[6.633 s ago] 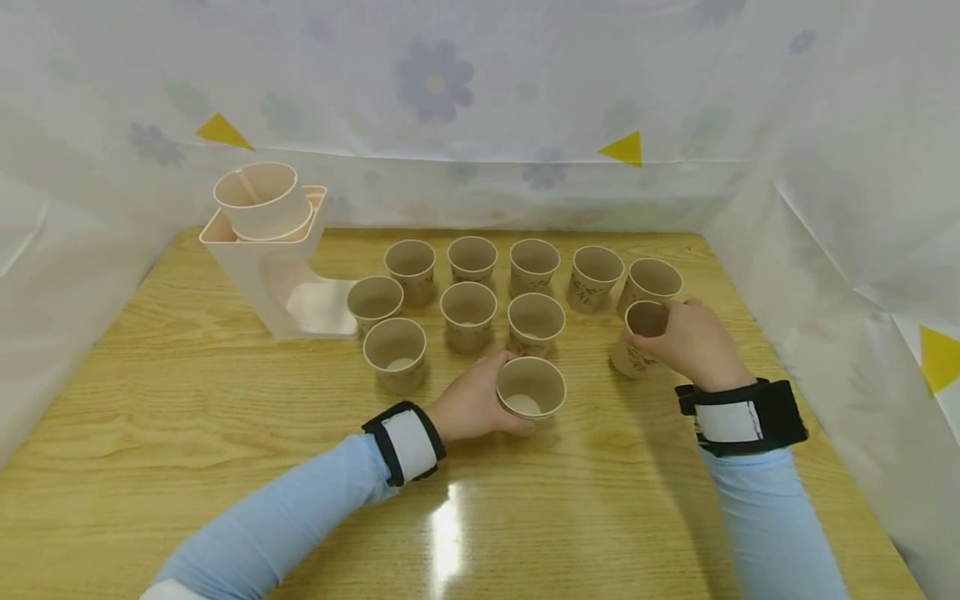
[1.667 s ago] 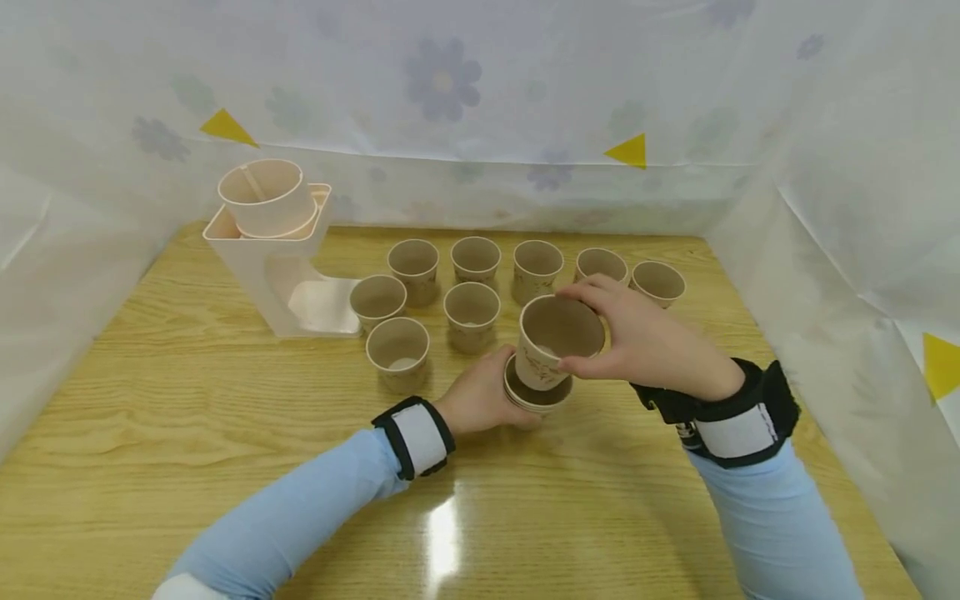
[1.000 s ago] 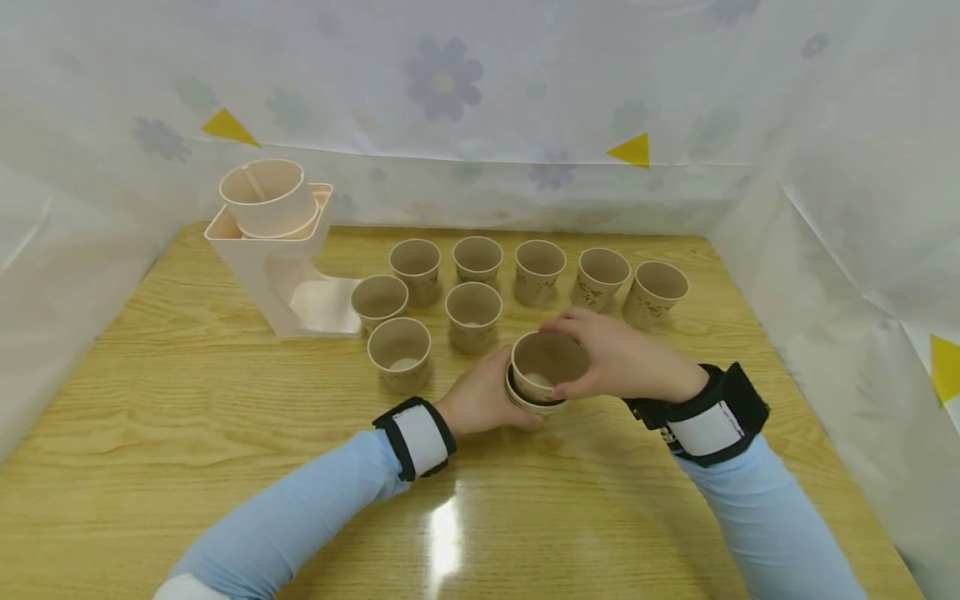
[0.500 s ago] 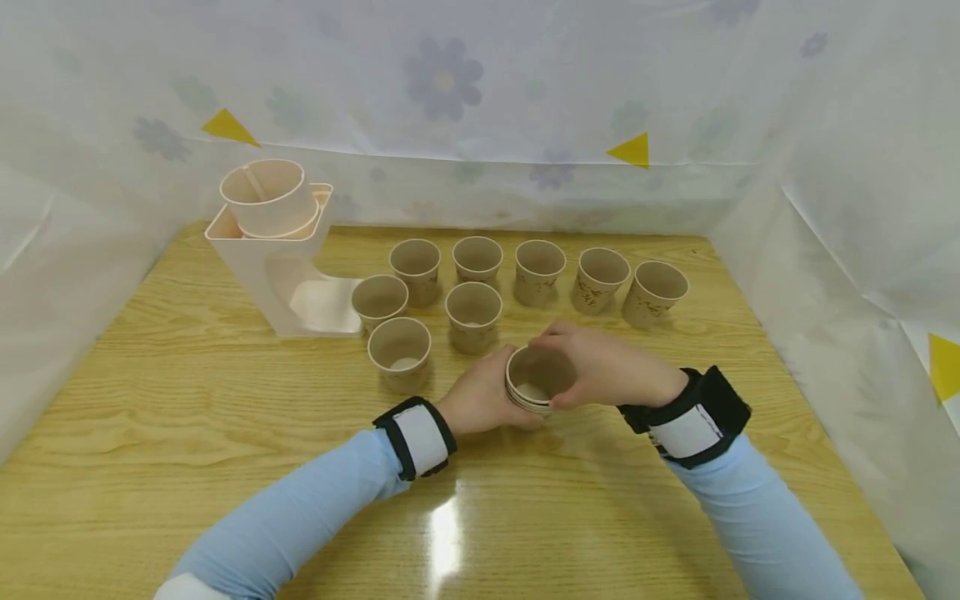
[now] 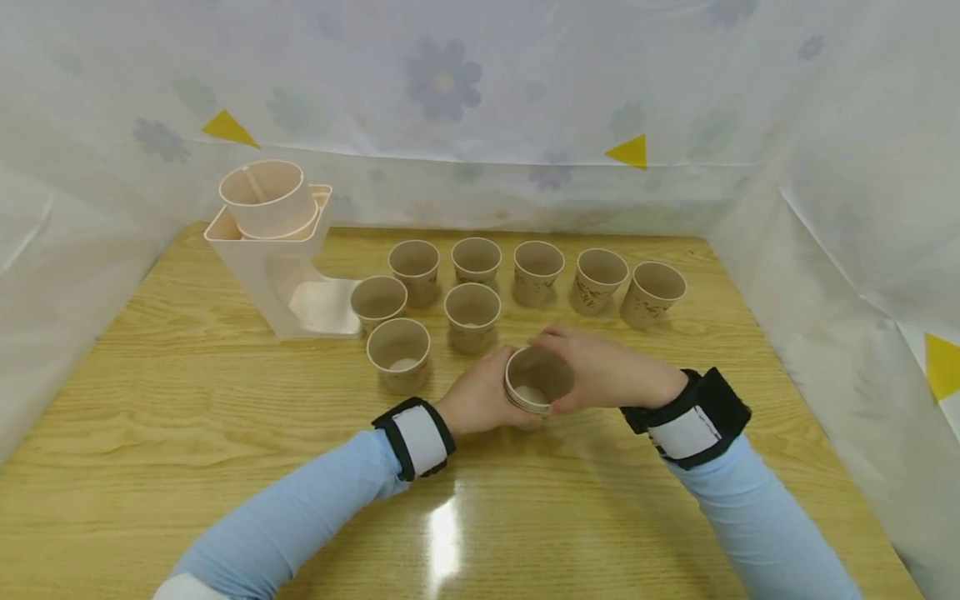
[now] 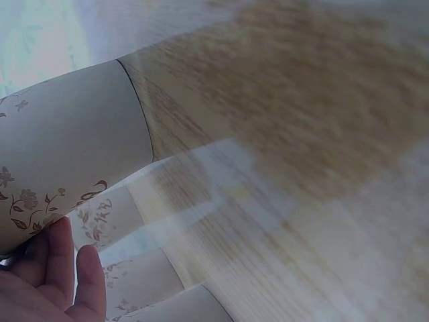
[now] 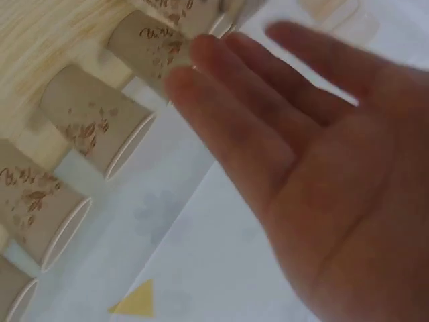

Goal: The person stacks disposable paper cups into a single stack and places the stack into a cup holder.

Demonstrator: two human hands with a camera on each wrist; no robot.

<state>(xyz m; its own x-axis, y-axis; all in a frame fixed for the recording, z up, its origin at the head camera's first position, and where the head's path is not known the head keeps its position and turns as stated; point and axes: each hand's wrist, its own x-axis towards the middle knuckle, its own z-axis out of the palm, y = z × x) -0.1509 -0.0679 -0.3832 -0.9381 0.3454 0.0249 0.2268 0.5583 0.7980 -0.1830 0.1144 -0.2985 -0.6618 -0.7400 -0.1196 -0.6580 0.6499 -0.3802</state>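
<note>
My left hand [image 5: 483, 396] grips a stack of nested paper cups [image 5: 528, 408] from its left side, fingers behind and thumb in front. In the left wrist view, curled fingers lie against the pale wall of a paper cup [image 6: 60, 154] with a brown floral print. My right hand [image 5: 607, 367] is at the right side of the stack's rim in the head view, thumb near and fingers far. In the right wrist view, the fingers of this hand [image 7: 322, 154] are nearly straight, with nothing visible against the palm. The top cup sits deep inside the stack, rims close together.
Behind the stack stands a row of several paper cups [image 5: 537, 271]. More single cups stand to the left, one paper cup [image 5: 398, 358] nearest me. A pale pink stand [image 5: 262, 283] with a round tub [image 5: 266, 204] is at the back left. White sheeting encloses the table [image 5: 225, 400].
The right hand has brought two more cups onto the stack, the last one sinking into it over the past second. The left hand has stayed around the stack.
</note>
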